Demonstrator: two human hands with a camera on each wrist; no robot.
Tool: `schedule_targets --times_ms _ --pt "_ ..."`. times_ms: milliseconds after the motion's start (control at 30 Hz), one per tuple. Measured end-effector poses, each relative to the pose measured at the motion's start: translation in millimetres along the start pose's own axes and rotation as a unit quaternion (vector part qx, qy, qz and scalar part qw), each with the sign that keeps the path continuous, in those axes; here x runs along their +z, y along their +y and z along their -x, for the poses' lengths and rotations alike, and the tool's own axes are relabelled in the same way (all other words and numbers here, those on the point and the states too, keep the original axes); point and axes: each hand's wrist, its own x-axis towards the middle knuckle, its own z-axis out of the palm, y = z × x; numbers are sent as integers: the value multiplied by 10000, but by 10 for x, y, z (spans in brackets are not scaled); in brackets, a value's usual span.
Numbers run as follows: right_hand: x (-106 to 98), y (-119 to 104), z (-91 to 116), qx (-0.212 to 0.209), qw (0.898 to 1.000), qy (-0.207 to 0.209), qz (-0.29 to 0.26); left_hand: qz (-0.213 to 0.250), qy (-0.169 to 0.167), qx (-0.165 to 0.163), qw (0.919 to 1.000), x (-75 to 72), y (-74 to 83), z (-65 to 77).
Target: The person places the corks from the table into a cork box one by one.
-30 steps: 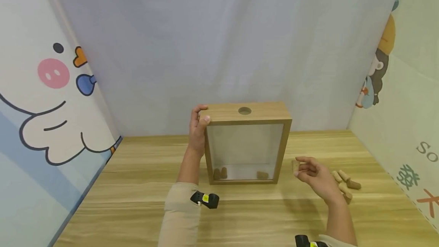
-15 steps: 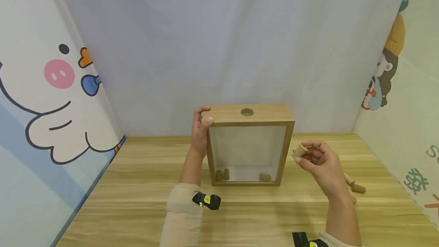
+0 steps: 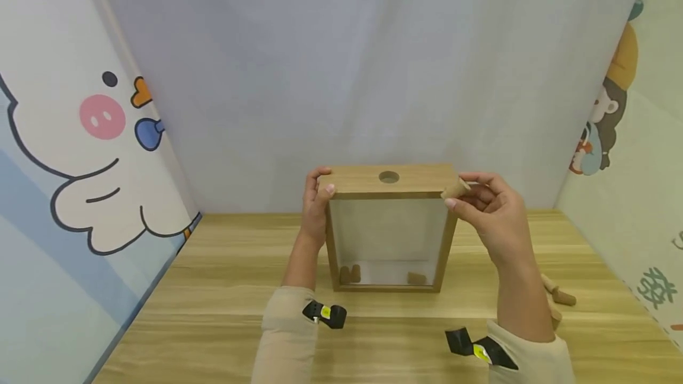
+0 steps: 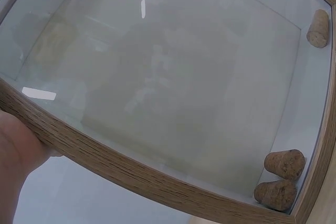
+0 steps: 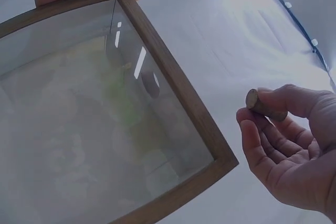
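Observation:
A wooden box frame (image 3: 352, 181) with a clear front stands upright on the table, a round hole (image 3: 389, 177) in its top. My left hand (image 3: 316, 212) grips the upper left corner, thumb in front and fingers behind. Between thumb and fingertips my right hand (image 3: 498, 218) pinches a cork (image 3: 455, 189); in the head view it overlaps the upper right corner. The right wrist view shows that cork (image 5: 269, 108) off to the side of the frame. Inside, two corks lie together, a brown cork (image 4: 284, 164) and its neighbour (image 4: 275, 194); another cork (image 4: 318, 29) lies at the opposite end.
Several loose corks (image 3: 563, 297) lie on the wooden table (image 3: 240, 265) at the right, partly hidden by my right forearm. A pale curtain (image 3: 277, 76) hangs behind the box. Cartoon-printed sheets flank the table on both sides.
My right hand has risen with the cork from low beside the box to its upper right corner. The left hand keeps its grip; the view has shifted slightly.

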Motion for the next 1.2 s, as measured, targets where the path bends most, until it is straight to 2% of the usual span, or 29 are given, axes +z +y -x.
schedule_targets --times_ms 167,333,467,600,700,833,1033,1100,1200 --pt "148 -126 -247 106 9986 -391 330 17 -20 -9 10000 9 9 13" --pt "309 -200 -564 639 9941 -726 495 -92 -69 -53 9999 -12 11 15" --pt "403 -208 -781 1103 9868 -883 786 -110 -36 -55 9999 -18 17 13" --pt "446 -170 -938 1473 9753 -1101 1222 -78 -27 -93 9999 -11 24 22" --pt "473 -123 -1044 1618 9614 -1489 1655 -92 -18 -110 9999 -1 34 30" --pt "493 -102 -1188 1753 9339 -2226 2179 -145 13 -84 9999 2 37 33" --pt "489 -162 -1374 2276 8883 -3311 2223 -136 21 -82 9999 -7 29 31" --pt "489 -171 -1412 2388 8790 -3504 2180 -133 26 -96 9999 -9 27 32" --pt "485 -171 -1433 2409 8713 -3653 2223 -87 14 -132 9999 -13 19 30"
